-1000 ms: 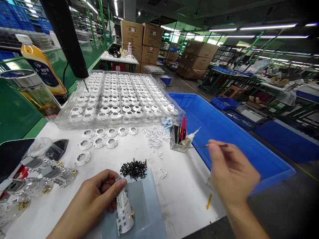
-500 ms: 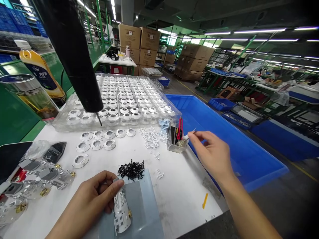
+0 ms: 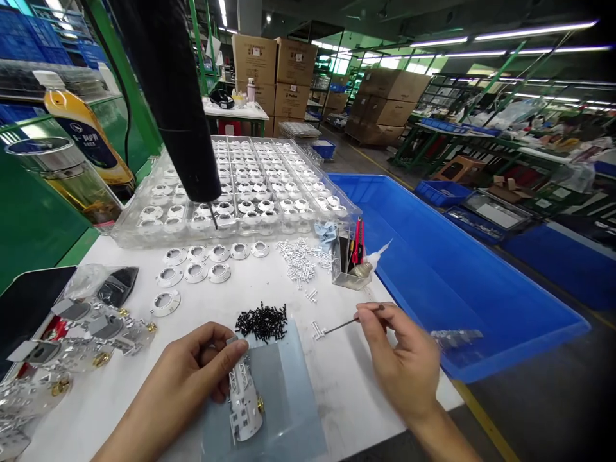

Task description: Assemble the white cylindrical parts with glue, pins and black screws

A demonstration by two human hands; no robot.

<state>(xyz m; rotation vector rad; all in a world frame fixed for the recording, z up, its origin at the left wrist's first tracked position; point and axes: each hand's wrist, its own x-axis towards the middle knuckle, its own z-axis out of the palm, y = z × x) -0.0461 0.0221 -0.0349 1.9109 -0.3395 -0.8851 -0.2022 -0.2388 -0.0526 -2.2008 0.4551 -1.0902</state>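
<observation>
My left hand (image 3: 192, 372) is closed on a small white lattice-sided model piece (image 3: 244, 404) that rests on a grey mat (image 3: 283, 398). My right hand (image 3: 399, 359) pinches a thin dark pick (image 3: 347, 323). Its tip touches a small white part (image 3: 316, 331) on the white table. A heap of small black screws (image 3: 262, 321) lies just beyond the mat. Loose white bits (image 3: 304, 260) are scattered further back.
A clear tray of white rings (image 3: 250, 186) fills the back; loose rings (image 3: 202, 266) lie before it. A black hanging screwdriver (image 3: 178, 109) dangles over the tray. Silver and brass parts in clear wrap (image 3: 72, 340) sit left, a small tool holder (image 3: 353, 260) and big blue bin (image 3: 433, 269) right.
My right hand came down from the tool holder with the pick and set its tip on the white part. The hanging screwdriver swung rightward. My left hand stayed put.
</observation>
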